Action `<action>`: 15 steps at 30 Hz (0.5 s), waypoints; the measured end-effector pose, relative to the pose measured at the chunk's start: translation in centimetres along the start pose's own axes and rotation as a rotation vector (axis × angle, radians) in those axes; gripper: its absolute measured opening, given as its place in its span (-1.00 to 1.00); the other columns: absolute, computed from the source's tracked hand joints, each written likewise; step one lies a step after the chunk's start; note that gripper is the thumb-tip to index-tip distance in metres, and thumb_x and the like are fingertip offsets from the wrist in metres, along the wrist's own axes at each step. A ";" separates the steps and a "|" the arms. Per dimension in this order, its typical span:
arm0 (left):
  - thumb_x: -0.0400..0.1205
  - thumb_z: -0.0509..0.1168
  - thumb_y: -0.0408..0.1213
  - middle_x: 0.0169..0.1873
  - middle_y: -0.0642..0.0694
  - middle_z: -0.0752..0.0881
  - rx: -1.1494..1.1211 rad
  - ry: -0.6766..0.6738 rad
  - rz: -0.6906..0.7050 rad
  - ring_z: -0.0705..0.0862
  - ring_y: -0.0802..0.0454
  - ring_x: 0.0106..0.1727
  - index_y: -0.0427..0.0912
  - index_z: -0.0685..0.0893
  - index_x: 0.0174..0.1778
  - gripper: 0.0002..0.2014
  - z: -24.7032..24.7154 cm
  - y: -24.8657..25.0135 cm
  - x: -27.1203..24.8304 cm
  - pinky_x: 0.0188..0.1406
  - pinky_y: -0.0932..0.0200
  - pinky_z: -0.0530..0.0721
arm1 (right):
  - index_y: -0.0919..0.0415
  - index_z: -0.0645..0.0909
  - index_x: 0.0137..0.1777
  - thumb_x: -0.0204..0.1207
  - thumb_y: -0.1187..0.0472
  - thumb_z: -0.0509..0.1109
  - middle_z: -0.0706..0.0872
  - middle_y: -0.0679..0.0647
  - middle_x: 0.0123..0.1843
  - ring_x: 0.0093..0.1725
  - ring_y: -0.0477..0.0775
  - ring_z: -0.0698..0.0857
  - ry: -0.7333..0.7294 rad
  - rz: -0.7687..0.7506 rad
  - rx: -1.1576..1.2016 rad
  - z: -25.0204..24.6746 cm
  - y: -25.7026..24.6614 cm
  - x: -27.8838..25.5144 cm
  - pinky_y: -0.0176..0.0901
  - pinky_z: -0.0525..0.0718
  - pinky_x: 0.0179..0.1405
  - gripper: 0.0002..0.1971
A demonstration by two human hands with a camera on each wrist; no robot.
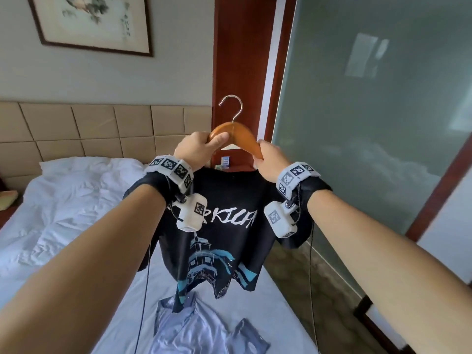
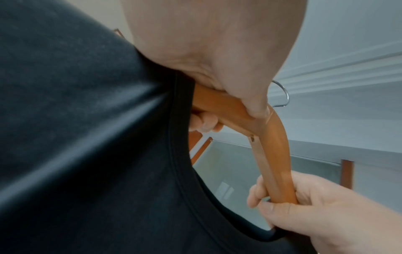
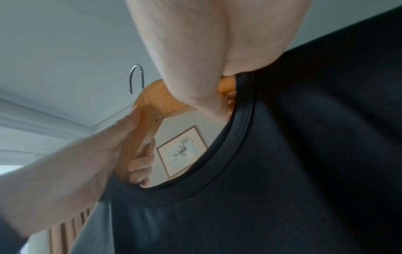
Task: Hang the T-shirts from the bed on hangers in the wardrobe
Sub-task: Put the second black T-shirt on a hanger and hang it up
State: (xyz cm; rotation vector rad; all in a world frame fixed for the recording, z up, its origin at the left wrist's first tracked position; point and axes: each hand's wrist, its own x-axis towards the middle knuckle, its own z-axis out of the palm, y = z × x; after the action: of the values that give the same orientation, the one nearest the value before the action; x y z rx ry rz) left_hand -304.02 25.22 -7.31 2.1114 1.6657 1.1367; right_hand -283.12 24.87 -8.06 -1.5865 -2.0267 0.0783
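Observation:
I hold a wooden hanger (image 1: 236, 134) with a metal hook (image 1: 231, 106) up in front of me, above the bed. A black T-shirt (image 1: 219, 241) with white lettering and a blue print hangs from it. My left hand (image 1: 200, 146) grips the hanger's left arm, thumb along the wood. My right hand (image 1: 268, 159) grips the right arm beside the shirt's collar. In the left wrist view the hanger (image 2: 272, 147) runs between both hands, with the collar (image 2: 185, 163) below it. In the right wrist view the collar (image 3: 217, 180) gapes under the hanger (image 3: 150, 106).
A light blue shirt (image 1: 194, 328) lies crumpled on the white bed (image 1: 76, 213) near its front. A padded headboard (image 1: 102, 129) and a framed picture (image 1: 94, 24) are at the back. A frosted glass panel (image 1: 370, 123) in a red-brown frame stands on the right.

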 end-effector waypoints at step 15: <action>0.64 0.10 0.40 -0.37 0.03 0.72 -0.037 -0.211 0.249 0.73 -0.03 -0.21 -0.10 0.68 -0.15 -0.40 15.8 24.8 -5.5 -0.26 0.09 0.59 | 0.26 0.53 0.06 0.63 0.16 0.32 0.68 0.19 -0.12 -0.20 0.27 0.67 0.233 0.321 -0.140 -19.6 18.9 -18.4 -0.07 0.49 -0.30 -0.83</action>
State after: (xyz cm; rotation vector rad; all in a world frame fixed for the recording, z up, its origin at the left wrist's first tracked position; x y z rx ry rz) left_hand -275.48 16.42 -5.60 2.3713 1.3082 0.9575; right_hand -255.00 8.17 -5.78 -1.9012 -1.6196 -0.1260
